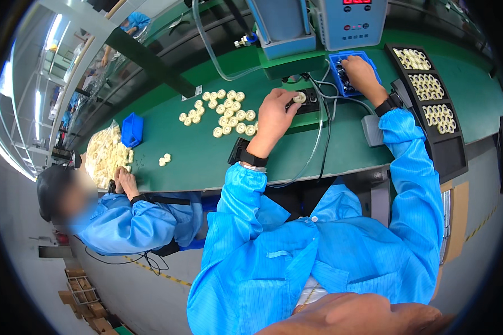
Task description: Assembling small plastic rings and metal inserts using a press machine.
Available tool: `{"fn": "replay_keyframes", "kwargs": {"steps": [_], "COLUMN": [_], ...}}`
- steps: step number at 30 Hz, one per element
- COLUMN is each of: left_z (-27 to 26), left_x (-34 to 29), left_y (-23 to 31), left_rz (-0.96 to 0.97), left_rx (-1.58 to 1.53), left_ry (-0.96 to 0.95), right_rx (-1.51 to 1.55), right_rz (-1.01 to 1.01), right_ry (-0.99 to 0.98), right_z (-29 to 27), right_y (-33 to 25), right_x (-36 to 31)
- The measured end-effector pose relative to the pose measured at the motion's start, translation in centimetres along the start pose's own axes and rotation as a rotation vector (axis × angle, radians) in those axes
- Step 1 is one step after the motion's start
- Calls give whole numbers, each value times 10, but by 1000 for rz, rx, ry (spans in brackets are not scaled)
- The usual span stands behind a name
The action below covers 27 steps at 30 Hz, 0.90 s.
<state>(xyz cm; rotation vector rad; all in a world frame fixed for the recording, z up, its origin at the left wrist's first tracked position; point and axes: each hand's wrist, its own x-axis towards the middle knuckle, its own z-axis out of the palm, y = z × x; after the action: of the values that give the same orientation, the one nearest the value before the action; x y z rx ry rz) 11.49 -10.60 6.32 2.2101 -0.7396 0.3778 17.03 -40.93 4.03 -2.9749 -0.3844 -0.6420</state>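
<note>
My left hand [275,118] pinches a small cream-coloured round plastic part [299,97] between thumb and fingers, at the black fixture [311,104] under the bench machine. My right hand [364,77] reaches into a blue bin [365,54] of small dark pieces. Its fingers are drawn together in there, and whatever they hold is hidden. Several more of the cream round parts [229,113] lie loosely grouped on the green bench, left of my left hand.
A blue-grey press [282,25] and a control box [351,25] stand behind the fixture. At the right lies a black tray [448,146] with rows of cream parts. Tubes [318,139] cross the bench. A person [134,223] sits at left beside a bag of parts [103,153].
</note>
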Motion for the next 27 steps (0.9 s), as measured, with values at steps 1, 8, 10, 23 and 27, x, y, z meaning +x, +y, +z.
{"fn": "replay_keyframes", "kwargs": {"steps": [1,8,10,23,27], "left_z": [1,-17,-31,-60,-58], "left_x": [-1,-11,-25,-152,-160], "left_y": [-1,14,13,-24,-31], "left_rz": [65,87,64,-195,-210], "left_rx": [107,212,234,485,498], "left_ry": [10,70,65,177,234], "right_rx": [-21,185,701,2025,2058], "right_rz": [50,-22,246,633,643], "right_ry": [-15,107,45,-133,-116], "right_z": [0,-1,-16,-53,-48], "right_y": [-2,13,5,-109,-123], "right_x": [1,-7,-8,-30,-23]}}
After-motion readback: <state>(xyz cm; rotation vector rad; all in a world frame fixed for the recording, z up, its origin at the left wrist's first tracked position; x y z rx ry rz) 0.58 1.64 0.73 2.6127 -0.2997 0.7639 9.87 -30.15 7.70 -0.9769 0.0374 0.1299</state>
